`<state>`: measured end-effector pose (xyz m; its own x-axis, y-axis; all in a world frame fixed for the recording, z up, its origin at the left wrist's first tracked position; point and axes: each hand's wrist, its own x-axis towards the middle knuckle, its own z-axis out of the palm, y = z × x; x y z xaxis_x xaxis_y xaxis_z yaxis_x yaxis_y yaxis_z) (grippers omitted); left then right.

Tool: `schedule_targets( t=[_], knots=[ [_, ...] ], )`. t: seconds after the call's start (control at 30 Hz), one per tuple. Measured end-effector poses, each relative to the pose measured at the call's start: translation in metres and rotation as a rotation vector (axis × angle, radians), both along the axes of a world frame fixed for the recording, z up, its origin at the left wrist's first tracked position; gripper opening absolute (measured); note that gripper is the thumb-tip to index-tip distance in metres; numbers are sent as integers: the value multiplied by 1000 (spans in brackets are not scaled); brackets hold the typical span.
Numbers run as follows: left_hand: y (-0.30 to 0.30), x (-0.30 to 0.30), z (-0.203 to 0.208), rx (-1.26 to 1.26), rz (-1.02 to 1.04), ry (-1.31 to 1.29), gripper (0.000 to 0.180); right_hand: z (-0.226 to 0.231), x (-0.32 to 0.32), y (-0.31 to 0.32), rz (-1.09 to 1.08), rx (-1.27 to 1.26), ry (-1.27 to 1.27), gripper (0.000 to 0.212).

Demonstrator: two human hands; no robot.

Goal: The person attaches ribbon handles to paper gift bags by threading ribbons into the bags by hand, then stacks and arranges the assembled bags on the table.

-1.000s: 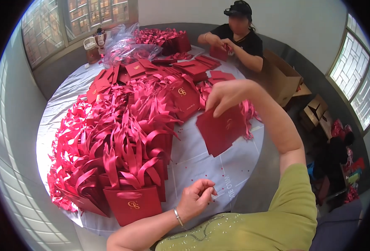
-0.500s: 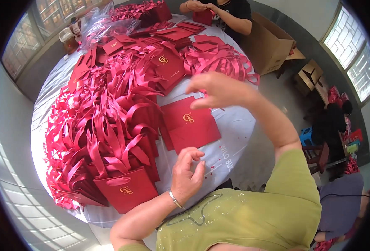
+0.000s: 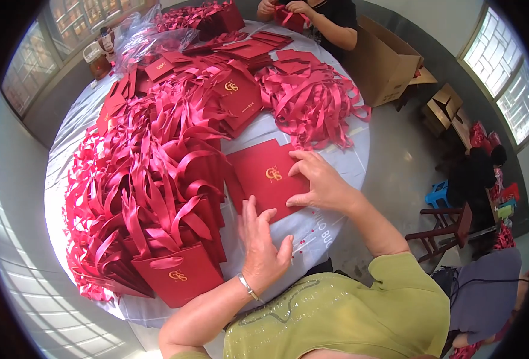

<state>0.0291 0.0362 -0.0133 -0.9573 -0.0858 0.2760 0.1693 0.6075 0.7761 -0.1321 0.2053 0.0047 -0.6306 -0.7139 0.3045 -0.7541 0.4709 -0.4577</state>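
Observation:
A flat red paper gift bag [image 3: 257,176] with a gold emblem lies in front of me on the white tablecloth. My right hand [image 3: 321,182] is at its right side, fingers apart, fingertips on or just above the bag's edge. Beside its lower left corner is my left hand [image 3: 261,236], wearing a bangle, with fingers stretched and nothing in them. Under the bag's left edge another red piece shows in part. Rows of finished bags with ribbon handles [image 3: 151,179] fill the table to the left. A loose heap of red ribbons [image 3: 312,105] lies beyond my right hand.
More flat red bags [image 3: 240,99] lie behind the ribbons. Across the table a co-worker's hands [image 3: 285,12] hold a red bag. Clear plastic wrap [image 3: 151,39] and a jar [image 3: 97,63] stand at the far left. A cardboard box [image 3: 384,63] and wooden stool [image 3: 447,230] are to the right.
My right hand has come down from above the ribbons to the bag's right side. My left hand has opened its fingers and moved slightly toward the bag. The co-worker's hands have shifted apart.

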Motion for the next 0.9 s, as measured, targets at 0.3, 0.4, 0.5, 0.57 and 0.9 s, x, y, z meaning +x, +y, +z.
schedule_targets(
  t=[0.3,0.4,0.5,0.57,0.9],
  knots=[
    [-7,-4,-2,-171,87,55,68,14,55,8,126,-38,-21,47],
    [-7,-4,-3,-236,34,-63,63,10,49,11,120,-39,-71,43],
    [-5,-5,0,-302,23,-61,57,7,21,15,45,-189,-61,33],
    [-4,-5,0,-309,14,-56,56,8,-9,15,-89,-182,186,26],
    [-2,-3,-3,-237,29,-13,54,-30,-66,-19,-446,-3,417,22]
  ],
)
